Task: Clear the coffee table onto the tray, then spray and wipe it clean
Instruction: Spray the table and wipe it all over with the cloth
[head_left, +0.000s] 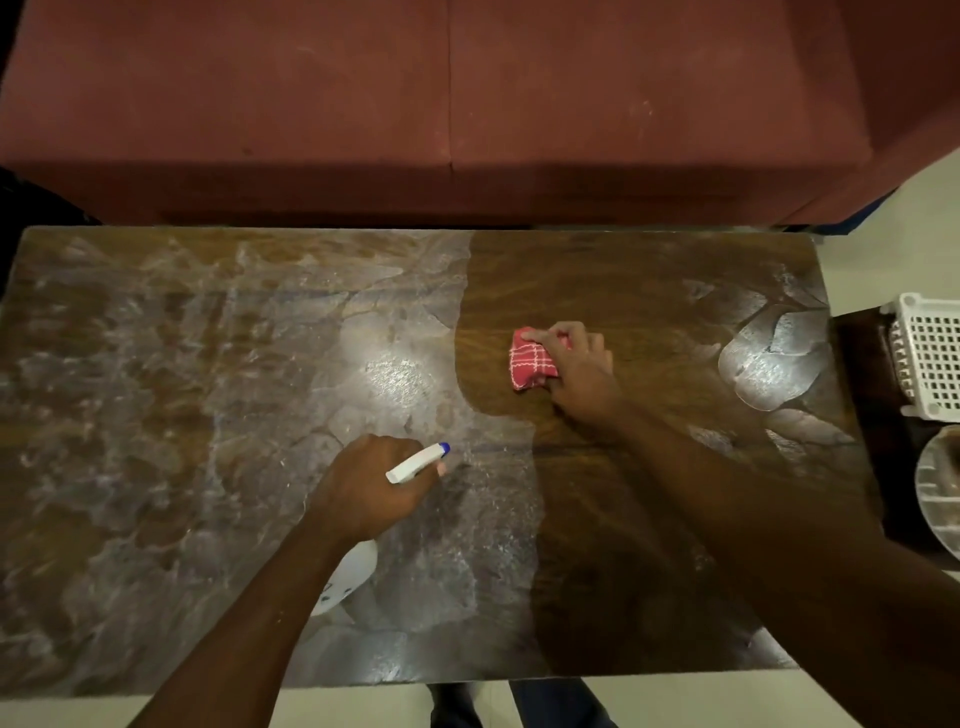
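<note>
Worktop (156, 415) filmy left, wiped right; right grip (576, 369) pinches red cloth (530, 364) flat to wipe; left grip (369, 483) clutches spray bottle (415, 462), nozzle forward.

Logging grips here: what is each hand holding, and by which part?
Left hand grips the spray bottle around its neck, under the trigger head. Right hand pinches the bunched red cloth from above, against the table.

Wood coffee table (587, 291) w/ wet film (208, 389), red checked cloth (532, 361).

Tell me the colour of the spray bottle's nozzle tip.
Blue, on a white spray bottle held in the left hand; head view.
</note>
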